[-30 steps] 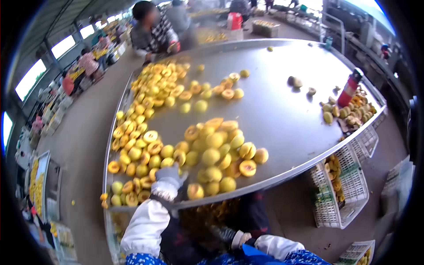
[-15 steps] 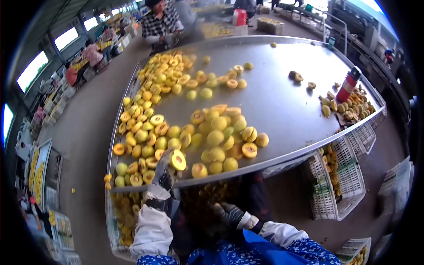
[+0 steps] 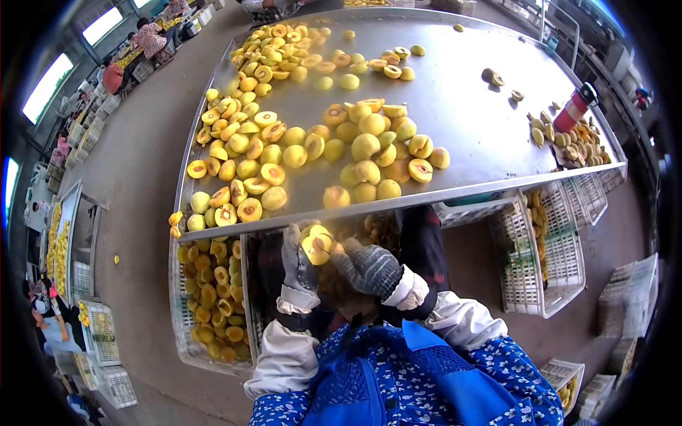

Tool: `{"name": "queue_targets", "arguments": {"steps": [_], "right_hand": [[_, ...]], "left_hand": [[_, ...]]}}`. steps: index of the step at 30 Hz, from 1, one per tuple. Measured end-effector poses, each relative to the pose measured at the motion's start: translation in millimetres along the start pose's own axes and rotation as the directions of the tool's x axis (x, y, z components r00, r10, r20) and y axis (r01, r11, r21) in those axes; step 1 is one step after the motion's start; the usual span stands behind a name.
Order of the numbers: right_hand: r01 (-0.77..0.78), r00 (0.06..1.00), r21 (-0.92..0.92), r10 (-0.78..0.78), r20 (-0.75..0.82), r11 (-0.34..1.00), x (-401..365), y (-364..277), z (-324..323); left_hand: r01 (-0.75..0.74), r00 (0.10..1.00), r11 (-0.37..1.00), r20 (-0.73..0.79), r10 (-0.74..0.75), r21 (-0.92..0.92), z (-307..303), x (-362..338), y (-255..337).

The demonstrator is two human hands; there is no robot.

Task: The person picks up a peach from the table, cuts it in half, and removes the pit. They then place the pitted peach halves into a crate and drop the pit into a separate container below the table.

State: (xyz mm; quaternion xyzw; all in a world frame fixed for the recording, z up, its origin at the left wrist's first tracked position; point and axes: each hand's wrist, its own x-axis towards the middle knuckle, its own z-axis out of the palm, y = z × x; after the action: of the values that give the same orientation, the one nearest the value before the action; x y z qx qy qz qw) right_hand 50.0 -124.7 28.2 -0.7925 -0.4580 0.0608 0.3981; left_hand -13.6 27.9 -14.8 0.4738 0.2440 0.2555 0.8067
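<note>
Two grey-gloved hands [image 3: 300, 261] [image 3: 374, 269]; one silver metal table [image 3: 462, 106]; one red, black-capped bottle [image 3: 574, 110]; dozens of round yellow fruits [image 3: 366, 146].

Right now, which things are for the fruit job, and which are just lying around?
Seems part of the job:
- yellow fruit at the gloved hands
- loose fruit on the metal table
- crate of fruit halves

Probably just lying about:
- red bottle
- lone fruit on the floor
</note>
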Motion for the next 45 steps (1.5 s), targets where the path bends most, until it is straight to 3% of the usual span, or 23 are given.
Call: {"name": "queue_targets", "arguments": {"steps": [1,3,6,8,14,16,19,20,23,26,29,31,32,33,34,35,36,37,38,39,40,42,45], "right_hand": [[-0.036,0.999,0.010,0.036,0.016,0.999,0,-4,0],[-0.068,0.997,0.028,0.066,0.041,0.997,-3,-1,6],[0.011,0.998,0.026,-0.013,0.068,1.000,-12,18,25],[0.148,0.985,-0.006,-0.147,0.093,0.989,-17,22,23],[0.125,0.987,0.116,-0.135,0.087,0.985,-22,26,20],[-0.002,0.989,0.164,-0.023,0.146,0.986,-21,25,20],[-0.068,0.986,0.188,0.037,0.163,0.980,-27,27,22],[-0.069,0.987,0.189,0.039,0.156,0.980,-29,28,23],[-0.063,0.979,0.265,0.008,0.203,0.962,-33,28,12],[-0.082,0.967,0.381,-0.019,0.254,0.921,-39,32,1],[-0.256,0.913,0.465,0.054,0.405,0.848,-47,41,1],[-0.278,0.889,0.574,-0.020,0.458,0.770,-51,45,-7],[-0.292,0.876,0.624,-0.060,0.479,0.725,-51,44,-11],[-0.408,0.829,0.629,-0.021,0.559,0.662,-49,41,-15],[-0.517,0.772,0.620,0.010,0.635,0.590,-47,37,-21],[-0.618,0.707,0.596,0.031,0.707,0.512,-46,35,-24],[-0.627,0.715,0.619,0.032,0.699,0.473,-44,35,-22],[-0.542,0.786,0.681,0.011,0.618,0.493,-45,36,-15],[-0.452,0.847,0.732,-0.013,0.532,0.510,-45,34,-9],[-0.626,0.752,0.675,0.073,0.655,0.392,-44,34,-9],[-0.768,0.633,0.590,0.157,0.758,0.249,-38,25,-17],[-0.757,0.653,0.626,0.174,0.737,0.187,-41,27,15],[-0.695,0.718,0.715,0.034,0.695,0.072,-56,35,34]], "left_hand": [[-0.029,1.000,0.999,-0.010,0.029,0.022,2,-3,-1],[-0.247,0.966,0.889,0.025,0.258,0.385,2,-7,-8],[-0.325,0.933,0.751,0.065,0.354,0.574,21,-23,6],[-0.296,0.940,0.812,0.001,0.342,0.504,23,-25,-2],[-0.258,0.941,0.864,-0.092,0.327,0.433,40,-39,-4],[-0.231,0.945,0.883,-0.122,0.303,0.408,40,-41,-5],[-0.340,0.912,0.688,0.045,0.408,0.642,29,-37,-13],[-0.136,0.979,0.971,-0.122,0.162,0.197,28,-37,-16],[-0.334,0.928,0.675,0.102,0.359,0.658,26,-39,-14],[-0.269,0.962,0.816,0.177,0.207,0.512,18,-37,-20],[-0.307,0.940,0.737,0.312,0.137,0.603,28,-43,-8],[-0.253,0.886,0.764,0.459,-0.063,0.593,31,-36,3],[-0.328,0.829,0.723,0.552,-0.087,0.608,26,-30,0],[-0.404,0.762,0.680,0.636,-0.119,0.612,21,-25,-5],[-0.250,0.772,0.742,0.591,-0.236,0.622,25,-22,-3],[-0.029,0.846,0.754,0.418,-0.331,0.656,30,-22,-1],[0.193,0.871,0.741,0.235,-0.431,0.643,39,-24,3],[0.404,0.847,0.703,0.051,-0.529,0.585,46,-24,8],[-0.077,0.934,0.801,0.325,-0.151,0.594,38,-23,2],[0.210,0.964,0.929,0.092,-0.248,0.303,40,-33,3],[0.168,0.985,0.960,-0.014,-0.169,0.222,43,-35,-4],[-0.019,0.985,0.998,-0.172,0.028,0.054,34,-43,-35],[-0.050,0.990,0.985,-0.123,0.071,0.164,34,-52,-16]]}}
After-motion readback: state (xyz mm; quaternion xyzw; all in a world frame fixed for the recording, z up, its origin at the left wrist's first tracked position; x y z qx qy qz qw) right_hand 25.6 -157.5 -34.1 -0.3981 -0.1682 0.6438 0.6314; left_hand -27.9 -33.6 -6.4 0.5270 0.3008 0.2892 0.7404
